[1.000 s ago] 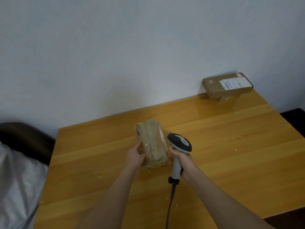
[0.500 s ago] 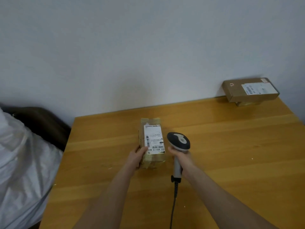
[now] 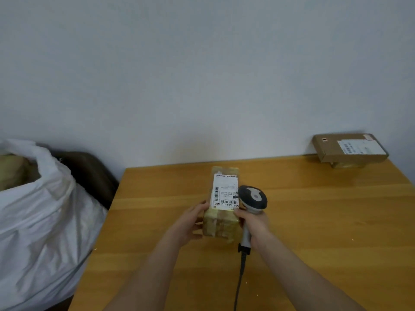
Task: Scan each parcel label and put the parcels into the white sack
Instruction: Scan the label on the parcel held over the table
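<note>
Hands (image 3: 190,222) (image 3: 254,223) round parcel (image 3: 224,194), scanner (image 3: 252,196) (sack (image 3: 45,221) part-full)

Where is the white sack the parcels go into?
The white sack stands at the far left of the head view, just off the left end of the wooden table.

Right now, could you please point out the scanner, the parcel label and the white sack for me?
scanner (image 3: 252,196), head view, on its dark head.
parcel label (image 3: 225,190), head view, middle of the white sticker.
white sack (image 3: 45,232), head view, on its crinkled side.
</note>
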